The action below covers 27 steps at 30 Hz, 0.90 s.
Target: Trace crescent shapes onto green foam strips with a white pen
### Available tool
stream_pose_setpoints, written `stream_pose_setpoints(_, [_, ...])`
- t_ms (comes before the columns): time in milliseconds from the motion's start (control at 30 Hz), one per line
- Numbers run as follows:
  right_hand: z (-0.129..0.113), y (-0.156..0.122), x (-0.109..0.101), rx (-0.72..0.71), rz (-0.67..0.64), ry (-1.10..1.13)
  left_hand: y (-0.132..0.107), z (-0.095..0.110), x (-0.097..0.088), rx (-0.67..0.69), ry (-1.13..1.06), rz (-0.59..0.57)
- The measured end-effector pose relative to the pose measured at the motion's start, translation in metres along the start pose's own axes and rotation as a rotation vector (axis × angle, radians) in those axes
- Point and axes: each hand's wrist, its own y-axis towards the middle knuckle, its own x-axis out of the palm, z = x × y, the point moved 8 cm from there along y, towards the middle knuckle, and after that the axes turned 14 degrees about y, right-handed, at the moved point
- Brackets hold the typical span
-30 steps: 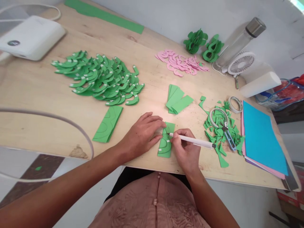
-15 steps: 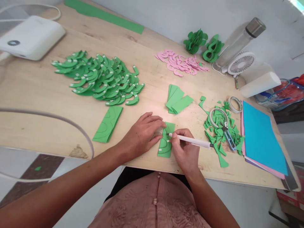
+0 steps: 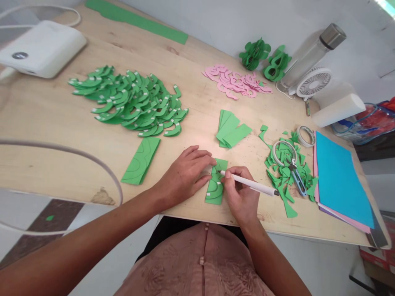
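Note:
A green foam strip with curved pen lines lies near the table's front edge. My left hand rests flat beside it, fingers spread, fingertips pressing the strip's left edge and a small template on it. My right hand is closed round a white pen, whose tip touches the strip near its upper middle. A second marked green strip lies to the left.
A large heap of green curved cutouts and a pink heap lie further back. Folded green pieces, scraps with scissors, tape rolls, blue and pink sheets, a fan, a bottle and a white device surround the work area.
The pen tip has shifted very slightly on the strip. Both hands stay in nearly the same place.

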Motion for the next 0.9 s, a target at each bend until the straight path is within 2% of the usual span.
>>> stream_pose_setpoints(467, [-0.002,0.001,0.011,0.004,-0.094,0.021,0.001,-0.001,-0.001,-0.016,-0.008,-0.023])
stream_pose_setpoints(900, [0.000,0.001,0.012,0.012,-0.101,0.015,0.001,0.000,-0.001,-0.014,-0.001,-0.008])
